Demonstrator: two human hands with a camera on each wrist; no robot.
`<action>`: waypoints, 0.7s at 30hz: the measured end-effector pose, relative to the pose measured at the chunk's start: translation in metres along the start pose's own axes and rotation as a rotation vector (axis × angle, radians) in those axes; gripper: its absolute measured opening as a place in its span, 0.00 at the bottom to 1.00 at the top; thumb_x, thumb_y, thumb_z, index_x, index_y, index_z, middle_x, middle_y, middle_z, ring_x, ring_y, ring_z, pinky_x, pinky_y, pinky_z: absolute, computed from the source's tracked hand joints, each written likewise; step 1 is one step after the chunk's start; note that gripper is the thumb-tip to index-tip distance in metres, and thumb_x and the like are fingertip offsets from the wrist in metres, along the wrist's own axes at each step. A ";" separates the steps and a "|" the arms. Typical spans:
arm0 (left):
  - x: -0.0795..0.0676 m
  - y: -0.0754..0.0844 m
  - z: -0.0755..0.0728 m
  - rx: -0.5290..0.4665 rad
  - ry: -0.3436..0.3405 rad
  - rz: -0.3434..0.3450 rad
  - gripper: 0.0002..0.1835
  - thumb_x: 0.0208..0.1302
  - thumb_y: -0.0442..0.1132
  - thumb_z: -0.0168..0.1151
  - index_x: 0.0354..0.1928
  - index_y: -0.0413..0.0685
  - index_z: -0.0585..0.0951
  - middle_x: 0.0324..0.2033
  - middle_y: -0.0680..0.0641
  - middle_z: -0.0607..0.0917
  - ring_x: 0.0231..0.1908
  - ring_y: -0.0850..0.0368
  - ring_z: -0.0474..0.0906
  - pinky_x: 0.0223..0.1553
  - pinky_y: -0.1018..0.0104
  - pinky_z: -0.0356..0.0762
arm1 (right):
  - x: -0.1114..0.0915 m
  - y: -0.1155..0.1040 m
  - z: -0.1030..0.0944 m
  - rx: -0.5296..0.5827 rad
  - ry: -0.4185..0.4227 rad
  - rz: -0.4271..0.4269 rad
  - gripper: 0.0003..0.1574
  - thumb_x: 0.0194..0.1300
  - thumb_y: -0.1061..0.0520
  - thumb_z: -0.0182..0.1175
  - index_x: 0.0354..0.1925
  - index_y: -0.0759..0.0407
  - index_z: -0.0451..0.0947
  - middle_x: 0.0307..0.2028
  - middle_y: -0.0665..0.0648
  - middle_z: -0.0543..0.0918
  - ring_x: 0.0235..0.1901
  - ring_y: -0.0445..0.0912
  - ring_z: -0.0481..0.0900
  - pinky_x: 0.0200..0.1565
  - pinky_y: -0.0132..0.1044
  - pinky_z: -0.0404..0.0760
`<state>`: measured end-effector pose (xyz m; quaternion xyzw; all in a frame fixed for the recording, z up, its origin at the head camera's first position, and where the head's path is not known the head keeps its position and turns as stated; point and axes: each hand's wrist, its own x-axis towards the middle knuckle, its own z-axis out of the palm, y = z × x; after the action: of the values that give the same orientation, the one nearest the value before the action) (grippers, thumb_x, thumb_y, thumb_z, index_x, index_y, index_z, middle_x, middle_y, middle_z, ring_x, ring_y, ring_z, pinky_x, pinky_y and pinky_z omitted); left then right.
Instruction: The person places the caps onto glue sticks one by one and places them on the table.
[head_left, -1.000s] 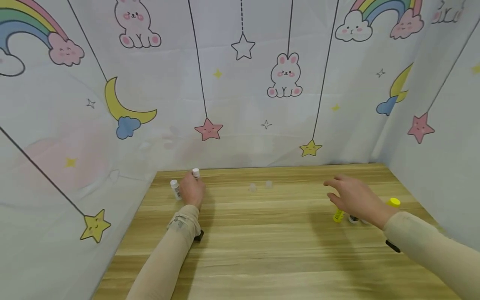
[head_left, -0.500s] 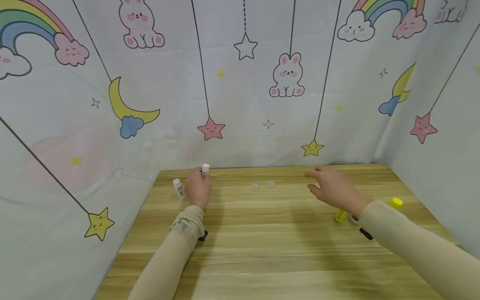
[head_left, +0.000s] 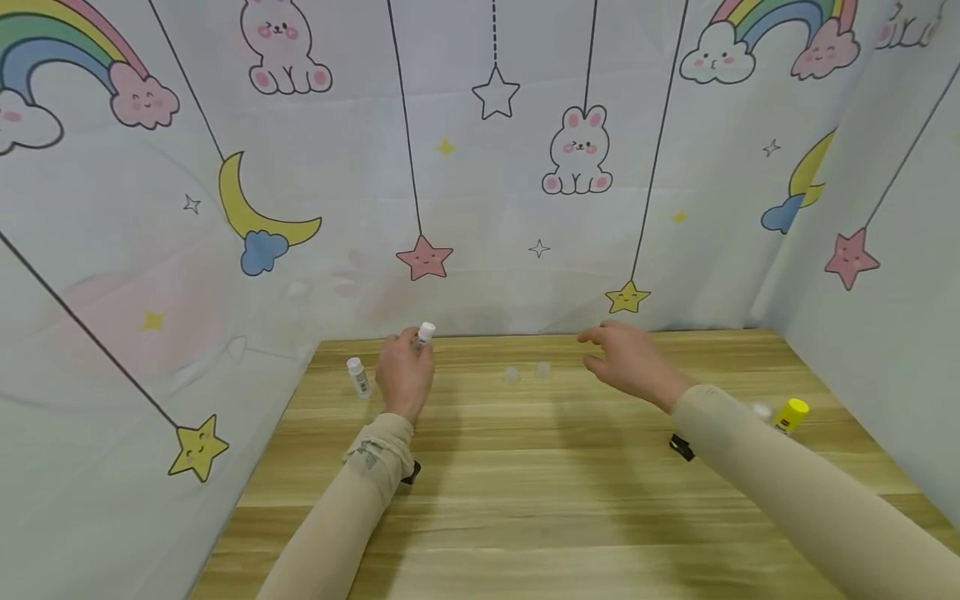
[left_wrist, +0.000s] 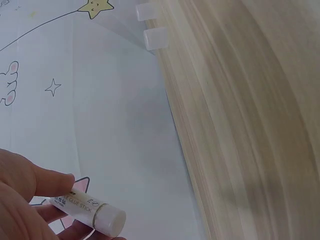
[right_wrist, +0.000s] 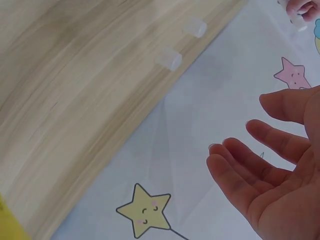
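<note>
My left hand grips a white glue stick between thumb and fingers; its label reads "glue stick" in the left wrist view. The white end of it points up and right in the head view. A second white glue stick stands on the table just left of that hand. My right hand hovers over the table's back right part, fingers loosely bent and apart, holding nothing. Between the hands, two small translucent caps sit near the back edge; the right wrist view shows these caps side by side.
On the right of the wooden table stands a yellow glue stick, with a white-topped one beside it, partly behind the right sleeve. A white curtain with printed bunnies and stars hangs around the table.
My left hand has lifted the white glue stick and shifted slightly right with it, tilting it. My right hand has moved left, away from the yellow glue sticks and toward the caps.
</note>
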<state>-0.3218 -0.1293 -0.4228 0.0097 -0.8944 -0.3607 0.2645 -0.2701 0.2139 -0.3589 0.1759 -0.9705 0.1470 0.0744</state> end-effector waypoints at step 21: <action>-0.017 0.020 -0.015 -0.033 0.041 0.159 0.16 0.61 0.38 0.73 0.51 0.47 0.85 0.38 0.43 0.82 0.38 0.45 0.81 0.39 0.48 0.79 | 0.058 0.000 0.041 0.145 -0.087 0.016 0.23 0.67 0.59 0.61 0.59 0.65 0.79 0.56 0.65 0.81 0.55 0.60 0.79 0.52 0.56 0.78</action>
<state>-0.2968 -0.1205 -0.4080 -0.0581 -0.8807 -0.3528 0.3107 -0.3277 0.1821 -0.3866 0.1796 -0.9610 0.2095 0.0180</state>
